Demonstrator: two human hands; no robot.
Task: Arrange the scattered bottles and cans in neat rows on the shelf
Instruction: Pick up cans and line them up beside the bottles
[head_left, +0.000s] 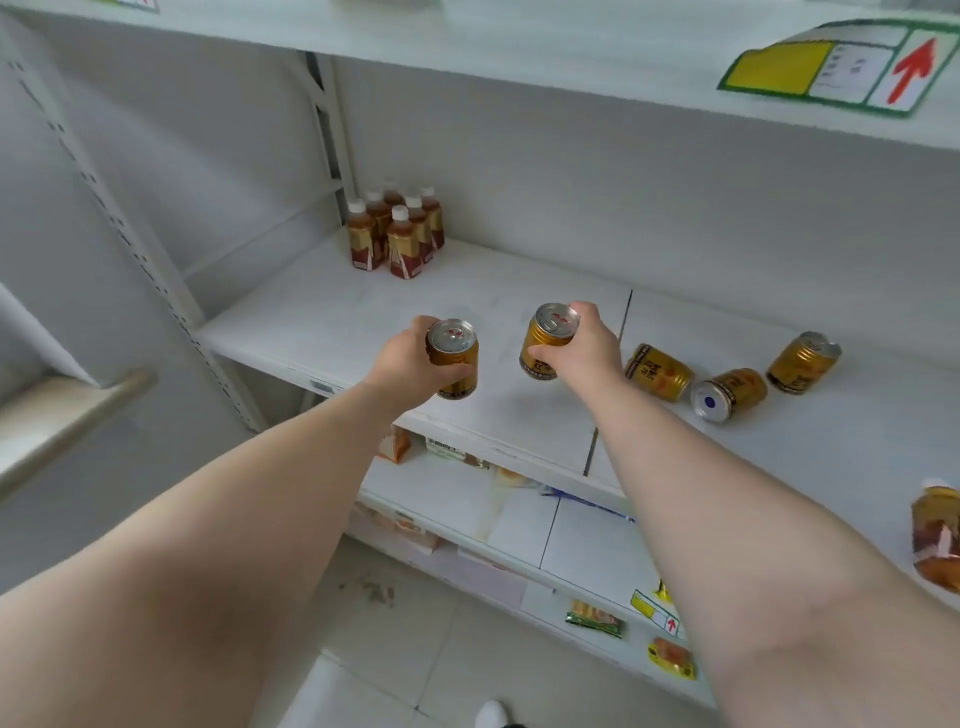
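My left hand (402, 358) grips a gold can (454, 358) upright, just above the front edge of the white shelf (322, 317). My right hand (587, 343) holds a second gold can (548, 340) upright over the shelf's middle. Three more gold cans lie on their sides to the right: one (658, 372) beside my right wrist, one (730, 395) showing its base, one (802, 362) farther right. Several brown tea bottles (397, 234) with white caps stand grouped in rows at the back left corner. Another brown bottle (937, 538) lies at the shelf's front right edge.
A shelf board above carries a yellow and green label with a red arrow (841, 65). Lower shelves hold snack packets (595, 618) and boxes (395, 444). A slotted upright post (156, 260) stands at the left. Tiled floor lies below.
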